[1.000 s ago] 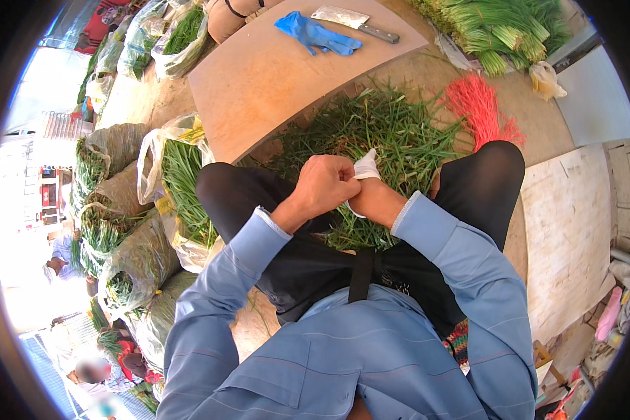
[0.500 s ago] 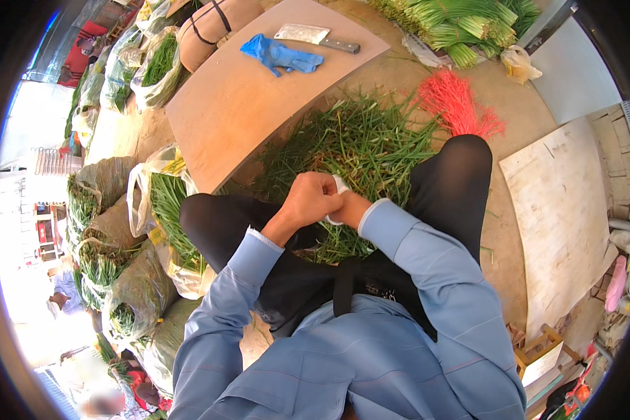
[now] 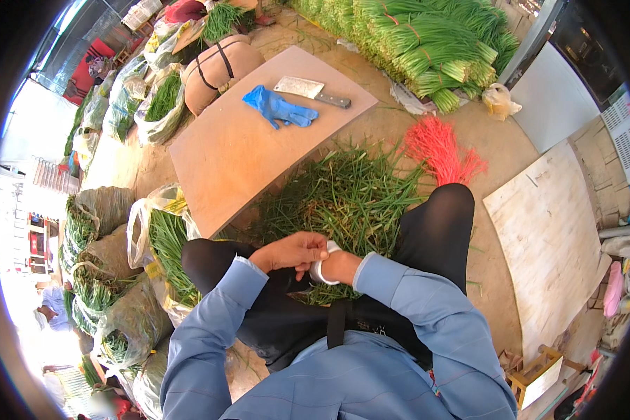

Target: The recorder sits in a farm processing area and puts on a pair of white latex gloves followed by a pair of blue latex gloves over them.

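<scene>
My left hand [image 3: 294, 252] is closed, its fingertips pinching a white band of material [image 3: 318, 272] that wraps around my right hand [image 3: 339, 268]. Whether this is a glove or a wrapping I cannot tell. The fingers of my right hand are mostly hidden behind the white material and the left hand. Both hands meet above my lap, just in front of a loose heap of green leafy stalks [image 3: 343, 199]. Beyond it, on a tilted-looking brown tabletop [image 3: 224, 161], lie a blue glove [image 3: 280, 108] and a cleaver [image 3: 304, 87] with a dark handle.
A bunch of red strands [image 3: 442, 152] lies by my right knee. Tied bundles of green stalks [image 3: 427, 49] are stacked at the far right. Bags of greens [image 3: 171, 245] line my left side. On the right lie a pale board [image 3: 546, 238] and a small wooden stool [image 3: 537, 374].
Both hands have come lower in the view and slightly left, still together. The left fingers now show more beside the white material. The whole scene has shifted downward as the view tilted up.
</scene>
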Tool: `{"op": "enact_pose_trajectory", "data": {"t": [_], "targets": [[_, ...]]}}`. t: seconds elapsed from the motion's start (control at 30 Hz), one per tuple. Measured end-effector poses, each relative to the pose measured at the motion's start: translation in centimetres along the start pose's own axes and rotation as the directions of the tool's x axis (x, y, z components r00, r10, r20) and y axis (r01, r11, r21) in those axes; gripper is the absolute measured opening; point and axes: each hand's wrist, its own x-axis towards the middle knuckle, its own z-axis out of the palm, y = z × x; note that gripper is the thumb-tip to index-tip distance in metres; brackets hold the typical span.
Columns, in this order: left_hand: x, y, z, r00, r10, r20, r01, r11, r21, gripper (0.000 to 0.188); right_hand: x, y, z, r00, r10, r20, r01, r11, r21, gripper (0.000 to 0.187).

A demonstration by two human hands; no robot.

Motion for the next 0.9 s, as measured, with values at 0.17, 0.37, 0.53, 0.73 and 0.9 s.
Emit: {"op": "enact_pose_trajectory", "data": {"t": [0.17,0.37,0.53,0.73,0.9], "targets": [[-1.5,-1.5,1.1,0.999,-0.028,-0.042,0.026,0.999,-0.045,0.024,-2.4,-1.5,4.8,0.986,0.096,-0.135,-0.143,0.900,-0.411,0.011],[-1.5,-0.1,1.7,0.998,-0.023,-0.066,0.030,0.994,0.105,0.013,-2.9,-1.0,3.0,0.979,-0.042,0.201,0.160,0.768,-0.620,0.018],[-1.3,5.2,3.1,0.938,-0.290,-0.189,0.325,0.544,0.774,0.020,-5.2,-1.1,4.1,0.974,0.120,0.190,0.210,-0.177,-0.962,0.019],[0.5,3.9,3.4,0.992,0.060,-0.111,0.102,0.128,0.986,0.016,-5.4,-1.3,4.8,0.984,0.118,0.134,0.177,-0.535,-0.826,0.021],[1.2,1.2,3.8,0.822,0.480,-0.306,0.146,0.342,0.928,0.018,-5.0,-2.5,4.5,0.990,0.123,0.063,0.128,-0.653,-0.746,0.023]]}}
